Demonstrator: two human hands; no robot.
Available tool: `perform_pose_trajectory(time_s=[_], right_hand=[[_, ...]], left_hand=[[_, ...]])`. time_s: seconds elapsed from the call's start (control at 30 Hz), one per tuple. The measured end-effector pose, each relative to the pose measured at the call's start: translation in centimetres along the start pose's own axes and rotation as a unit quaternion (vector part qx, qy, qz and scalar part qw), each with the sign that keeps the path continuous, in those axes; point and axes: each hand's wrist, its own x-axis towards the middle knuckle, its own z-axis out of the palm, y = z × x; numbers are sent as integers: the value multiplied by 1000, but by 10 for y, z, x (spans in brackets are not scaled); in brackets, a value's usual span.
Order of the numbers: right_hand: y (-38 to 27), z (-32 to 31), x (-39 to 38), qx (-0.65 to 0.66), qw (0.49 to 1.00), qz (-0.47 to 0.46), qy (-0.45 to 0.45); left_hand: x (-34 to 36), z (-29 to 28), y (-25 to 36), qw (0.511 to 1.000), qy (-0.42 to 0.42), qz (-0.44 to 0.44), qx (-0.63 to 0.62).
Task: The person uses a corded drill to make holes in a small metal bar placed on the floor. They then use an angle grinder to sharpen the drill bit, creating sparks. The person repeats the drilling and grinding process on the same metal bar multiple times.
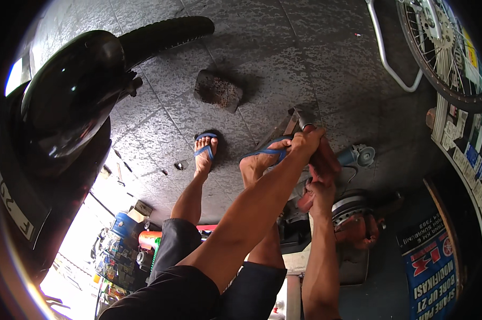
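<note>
Both my hands are on a red power tool (324,160) that looks like an angle grinder with a grey metal head. My left hand (307,141) is closed round its front part, just behind the head. Lower down, my right hand (321,196) wraps the rear handle. The head is over the end of a metal bar (277,132) on the floor, beside my right foot (262,158) in a blue flip-flop. Whether head and bar touch I cannot tell.
A blue grinder (357,156) lies right of the tool. Ahead sits a shallow tray (218,90) with brown debris. A black motorcycle fender (70,90) and tyre (169,40) are at left, a spoked wheel (448,58) at far right. A red vise-like machine (358,229) stands nearby.
</note>
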Motion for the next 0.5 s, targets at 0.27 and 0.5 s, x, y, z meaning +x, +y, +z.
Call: perform_pose_trajectory(time_s=[0.27,0.5], right_hand=[[-15,5,0,-292,948,-130,0],[-57,27,-6,-362,924,-124,-23]], left_hand=[[-15,-7,-10,941,-84,-57,-321],[-6,-14,-8,888,-176,-36,-423]])
